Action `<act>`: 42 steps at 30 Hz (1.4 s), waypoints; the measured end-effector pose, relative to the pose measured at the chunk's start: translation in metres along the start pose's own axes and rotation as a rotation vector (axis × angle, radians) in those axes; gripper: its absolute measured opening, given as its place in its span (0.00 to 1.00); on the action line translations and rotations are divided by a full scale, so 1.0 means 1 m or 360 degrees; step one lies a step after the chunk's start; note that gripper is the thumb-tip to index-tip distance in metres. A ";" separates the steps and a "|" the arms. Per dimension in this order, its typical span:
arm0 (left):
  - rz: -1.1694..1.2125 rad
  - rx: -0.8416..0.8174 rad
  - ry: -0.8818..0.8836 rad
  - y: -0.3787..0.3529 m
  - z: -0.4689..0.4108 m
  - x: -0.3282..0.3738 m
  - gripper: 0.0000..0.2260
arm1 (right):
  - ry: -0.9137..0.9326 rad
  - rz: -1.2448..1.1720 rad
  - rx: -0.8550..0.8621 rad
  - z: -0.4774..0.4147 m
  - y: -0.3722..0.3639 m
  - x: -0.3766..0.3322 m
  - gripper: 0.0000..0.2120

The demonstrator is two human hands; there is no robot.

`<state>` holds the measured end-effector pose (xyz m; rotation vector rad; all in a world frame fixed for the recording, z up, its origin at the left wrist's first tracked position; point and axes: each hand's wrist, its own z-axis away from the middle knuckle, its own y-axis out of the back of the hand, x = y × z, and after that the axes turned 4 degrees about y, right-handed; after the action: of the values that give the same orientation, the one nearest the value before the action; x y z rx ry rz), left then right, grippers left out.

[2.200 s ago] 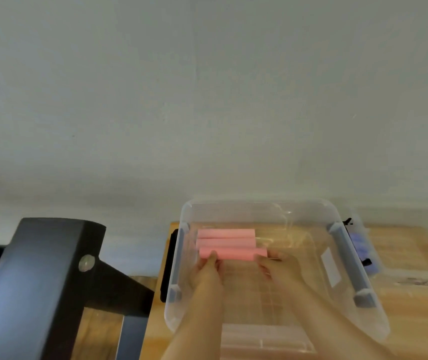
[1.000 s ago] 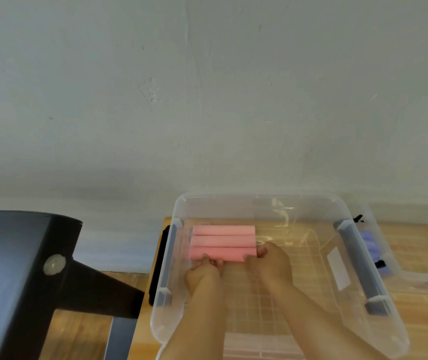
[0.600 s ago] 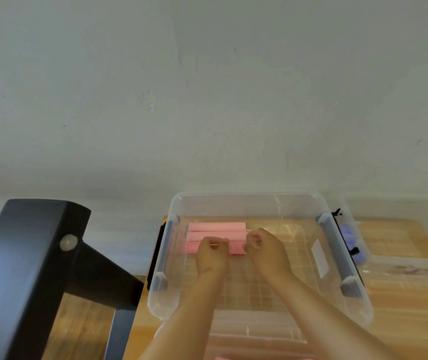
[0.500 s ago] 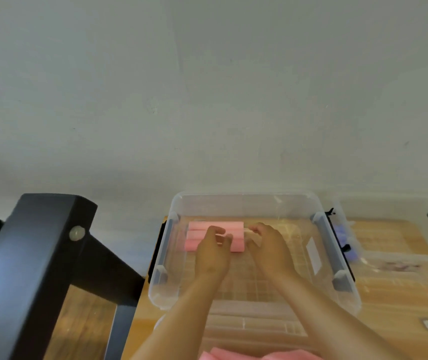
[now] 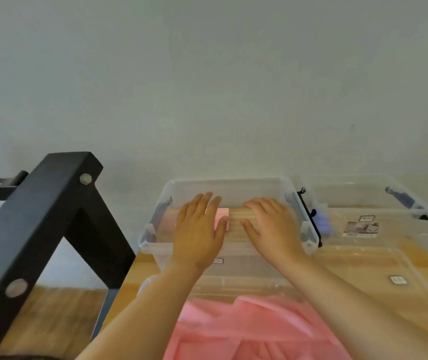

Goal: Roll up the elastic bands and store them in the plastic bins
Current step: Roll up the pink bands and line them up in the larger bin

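At the far left we see a black metal frame with round bolts (image 5: 38,216), standing beside the wooden table (image 5: 129,276). Next comes the clear plastic bin with grey side latches (image 5: 153,237), set on that table. Over its middle the left hand (image 5: 198,229) lies flat, fingers straight, gripping nothing. It covers most of the pink rolled elastic bands (image 5: 222,214); only a strip of them shows beside its thumb, down on the bin's floor. Whether the palm touches them we cannot tell. The right hand (image 5: 272,227) hovers just beside it, fingers loosely extended and likewise empty. Further right stands a second clear plastic bin (image 5: 363,193), with something small and purple (image 5: 322,224) where the two bins meet. In the near foreground lies a loose heap of pink elastic bands (image 5: 246,328), unrolled. We judge the task partly done: some rolls are stored, but this heap is not yet rolled and binned.
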<state>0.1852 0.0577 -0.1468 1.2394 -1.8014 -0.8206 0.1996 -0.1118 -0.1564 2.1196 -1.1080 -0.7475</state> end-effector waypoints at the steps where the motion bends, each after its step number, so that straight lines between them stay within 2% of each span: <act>1: -0.0006 0.0023 -0.0021 0.000 0.004 0.002 0.23 | 0.0026 0.0025 0.0023 0.004 0.000 0.000 0.13; 8: 0.0001 0.0126 -0.0168 0.004 0.046 0.016 0.27 | 0.0191 0.0131 0.0149 0.039 0.015 -0.008 0.15; 11: 0.0076 -0.0021 -0.0164 0.011 0.073 0.023 0.27 | 0.0248 0.0223 0.0187 0.066 0.031 -0.013 0.16; 13: 0.0103 -0.0117 -0.0169 0.020 0.100 0.025 0.23 | 0.0247 0.0257 0.0155 0.090 0.048 -0.018 0.17; 16: 0.0034 -0.0214 -0.0211 0.046 0.147 0.031 0.23 | 0.0224 0.0306 0.0082 0.131 0.080 -0.034 0.17; 22: -0.0052 -0.0206 -0.0205 0.116 0.219 0.053 0.23 | 0.0336 0.0334 -0.0037 0.192 0.145 -0.089 0.18; 27: -0.0088 -0.0254 -0.0196 0.144 0.234 0.062 0.23 | 0.0376 0.0323 -0.0081 0.203 0.167 -0.104 0.18; 36: 0.0003 -0.0590 -0.0047 0.086 0.238 0.062 0.19 | 0.0206 0.0260 -0.0411 0.223 0.119 -0.071 0.18; 42: -0.0033 -0.0750 0.0088 0.047 0.223 0.061 0.21 | 0.0136 0.0176 -0.0514 0.221 0.086 -0.040 0.17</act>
<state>-0.0433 0.0318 -0.2003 0.9605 -1.4402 -1.1319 -0.0214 -0.1753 -0.2276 1.7879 -0.9777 -0.7233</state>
